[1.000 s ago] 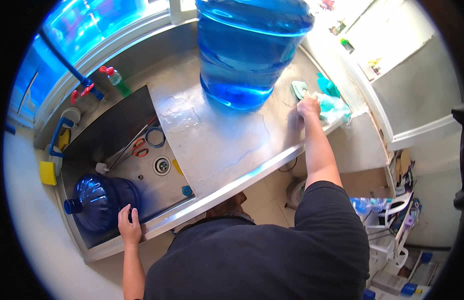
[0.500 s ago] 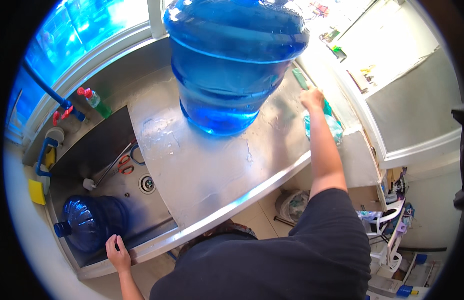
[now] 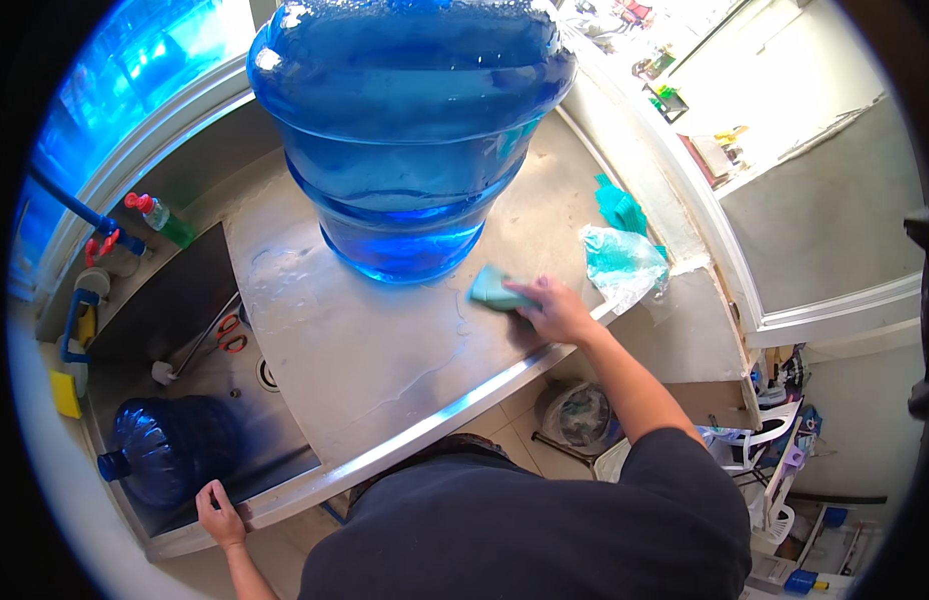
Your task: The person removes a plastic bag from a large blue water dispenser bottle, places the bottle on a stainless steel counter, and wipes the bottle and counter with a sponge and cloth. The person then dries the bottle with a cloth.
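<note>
Right grip [image 3: 554, 308] on green scrubber [image 3: 492, 289], forearm [image 3: 639, 385] slanting inward

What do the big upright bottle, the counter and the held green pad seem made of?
Bottle: glossy plastic, probably; translucent, ridged, with sharp highlights.
Counter: likely brushed steel; grey with blurred reflections.
Green pad: matte, perhaps cloth or sponge; texture too blurred.

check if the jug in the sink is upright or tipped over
Tipped over: the jug lies on its side in the sink, near the left hand, its neck pointing toward the picture's left.
</note>
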